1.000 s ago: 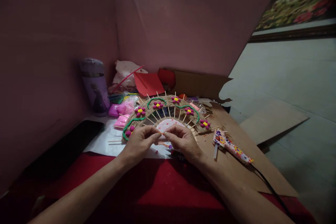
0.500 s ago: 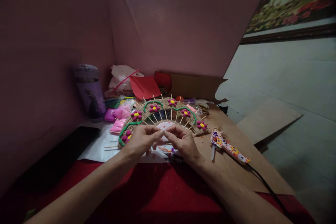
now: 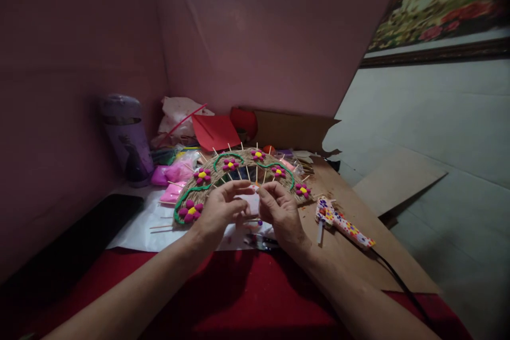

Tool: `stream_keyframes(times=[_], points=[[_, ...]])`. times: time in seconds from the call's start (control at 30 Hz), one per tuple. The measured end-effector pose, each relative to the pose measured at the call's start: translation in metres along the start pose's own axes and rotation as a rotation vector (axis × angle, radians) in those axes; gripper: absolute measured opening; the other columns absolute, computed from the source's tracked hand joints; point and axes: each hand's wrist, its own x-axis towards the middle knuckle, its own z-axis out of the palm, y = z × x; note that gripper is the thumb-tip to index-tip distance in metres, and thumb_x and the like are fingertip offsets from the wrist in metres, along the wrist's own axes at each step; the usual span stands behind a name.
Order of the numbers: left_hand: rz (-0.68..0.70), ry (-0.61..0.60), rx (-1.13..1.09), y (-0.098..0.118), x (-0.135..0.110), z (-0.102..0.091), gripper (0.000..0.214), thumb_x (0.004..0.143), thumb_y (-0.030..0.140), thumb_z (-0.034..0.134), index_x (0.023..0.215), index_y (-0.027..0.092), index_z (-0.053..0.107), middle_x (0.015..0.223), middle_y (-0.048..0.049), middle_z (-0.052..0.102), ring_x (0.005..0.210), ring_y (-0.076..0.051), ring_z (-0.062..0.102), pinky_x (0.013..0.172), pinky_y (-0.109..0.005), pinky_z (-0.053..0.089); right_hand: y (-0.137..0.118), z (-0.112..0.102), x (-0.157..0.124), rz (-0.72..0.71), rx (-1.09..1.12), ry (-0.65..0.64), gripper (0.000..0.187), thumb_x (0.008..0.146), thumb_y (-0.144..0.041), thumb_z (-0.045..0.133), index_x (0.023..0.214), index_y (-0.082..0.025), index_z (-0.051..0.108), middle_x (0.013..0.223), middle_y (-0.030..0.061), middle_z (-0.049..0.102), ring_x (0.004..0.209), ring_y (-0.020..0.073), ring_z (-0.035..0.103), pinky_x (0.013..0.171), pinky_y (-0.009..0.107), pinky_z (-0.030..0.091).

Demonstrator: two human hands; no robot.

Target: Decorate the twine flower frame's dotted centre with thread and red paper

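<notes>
In the middle of the head view my right hand (image 3: 281, 211) is closed in a pinch, with a small orange piece (image 3: 257, 185) at its fingertips. The piece is too small to name surely. My left hand (image 3: 225, 204) faces it, thumb and index finger apart, its index tip close to the orange piece. Behind both hands stands an arched woven twine piece (image 3: 249, 157) with thin sticks poking out of it. Purple-and-yellow flowers (image 3: 191, 211) and green curling strands (image 3: 283, 168) decorate it. My hands hide part of its lower middle and a pale dotted piece (image 3: 252, 201).
A flower-patterned glue gun (image 3: 345, 224) with a black cord lies on brown board at right. Pink packets (image 3: 173, 172), a purple tumbler (image 3: 128, 141) and a dark flat object (image 3: 87, 234) are at left. Red card (image 3: 215, 132) and cardboard (image 3: 290, 130) stand behind.
My fingertips have come apart: the left thumb has dropped away from its index finger, and the right hand has turned slightly. The orange piece now shows. The whole view has shifted a little.
</notes>
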Motion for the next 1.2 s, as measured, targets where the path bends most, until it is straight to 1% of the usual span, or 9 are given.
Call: stream_keyframes(times=[0.1,0.2,0.37,0.5,0.77,0.93,1.03,1.13,1.2], points=[[-0.076,-0.177,-0.165,-0.005,-0.004,0.005,0.046,0.057,0.007,0.064,0.102,0.017,0.058,0.111,-0.0085,0.059,0.053,-0.008,0.056,0.038,-0.019,0.039,-0.003,0.002,-0.002,-0.119,-0.086,-0.013,0.014,0.078,-0.034,0.064,0.071,-0.023,0.059,0.071,-0.0009,0.053,0.06,0.012,0.049,0.053,0.024,0.04],[-0.104,-0.219,-0.269,-0.006,-0.006,0.005,0.046,0.059,0.008,0.068,0.103,0.018,0.059,0.11,-0.0073,0.058,0.061,-0.009,0.057,0.044,-0.02,0.042,-0.004,0.001,-0.003,-0.229,-0.177,-0.003,0.009,0.077,-0.029,0.066,0.07,-0.024,0.064,0.094,0.0031,0.054,0.089,0.0185,0.053,0.076,0.031,0.044],[-0.123,-0.273,-0.235,-0.009,-0.006,0.003,0.029,0.063,0.025,0.074,0.089,0.015,0.063,0.072,-0.0013,0.06,0.059,-0.01,0.055,0.05,-0.021,0.042,-0.003,-0.004,0.0,-0.273,-0.194,0.031,0.007,0.075,-0.028,0.068,0.07,-0.024,0.066,0.099,0.0025,0.054,0.101,0.0203,0.05,0.091,0.034,0.037],[-0.127,-0.186,-0.078,-0.012,-0.007,0.003,0.027,0.067,0.036,0.071,0.063,0.013,0.057,0.046,0.0043,0.048,0.037,-0.003,0.034,0.039,-0.018,0.022,-0.003,-0.006,0.005,-0.125,-0.058,0.01,0.011,0.077,-0.032,0.064,0.073,-0.022,0.063,0.092,0.0019,0.056,0.085,0.0167,0.053,0.079,0.029,0.041],[-0.034,-0.043,0.009,-0.008,-0.005,-0.009,0.024,0.065,0.033,0.071,0.067,0.012,0.06,0.045,0.0038,0.05,0.036,-0.002,0.03,0.039,-0.018,0.015,-0.019,-0.036,0.029,-0.087,0.229,0.347,0.02,0.071,-0.036,0.069,0.07,-0.02,0.057,0.072,-0.0012,0.055,0.063,0.0112,0.047,0.059,0.023,0.04],[0.055,0.034,0.319,-0.005,-0.007,-0.013,0.032,0.074,0.043,0.061,0.061,0.013,0.062,0.045,0.0007,0.054,0.037,-0.005,0.034,0.04,-0.02,0.022,-0.021,-0.033,0.025,-0.044,0.285,0.118,0.027,0.081,-0.045,0.057,0.071,-0.02,0.057,0.064,-0.0008,0.056,0.059,0.0117,0.049,0.056,0.023,0.039],[0.232,0.089,0.586,-0.006,-0.008,-0.015,0.034,0.075,0.043,0.06,0.057,0.014,0.065,0.053,-0.0017,0.058,0.048,-0.01,0.045,0.047,-0.022,0.032,-0.02,-0.024,0.017,-0.017,0.259,-0.005,0.036,0.086,-0.052,0.048,0.074,-0.02,0.06,0.06,0.0,0.057,0.053,0.0113,0.047,0.05,0.023,0.034],[0.383,0.135,0.624,-0.008,-0.007,-0.012,0.024,0.073,0.038,0.064,0.082,0.016,0.07,0.075,-0.0037,0.064,0.058,-0.012,0.05,0.053,-0.024,0.039,-0.018,-0.018,0.011,0.029,0.184,-0.114,0.046,0.085,-0.06,0.042,0.076,-0.02,0.062,0.06,0.0013,0.058,0.051,0.0118,0.048,0.05,0.024,0.034],[0.348,0.067,0.503,-0.01,-0.005,-0.008,0.038,0.071,0.037,0.067,0.104,0.018,0.065,0.089,-0.0061,0.065,0.063,-0.012,0.054,0.058,-0.026,0.044,-0.015,-0.015,0.007,0.039,0.118,-0.189,0.051,0.084,-0.064,0.039,0.08,-0.019,0.063,0.065,0.0026,0.061,0.053,0.0125,0.051,0.05,0.024,0.036]])
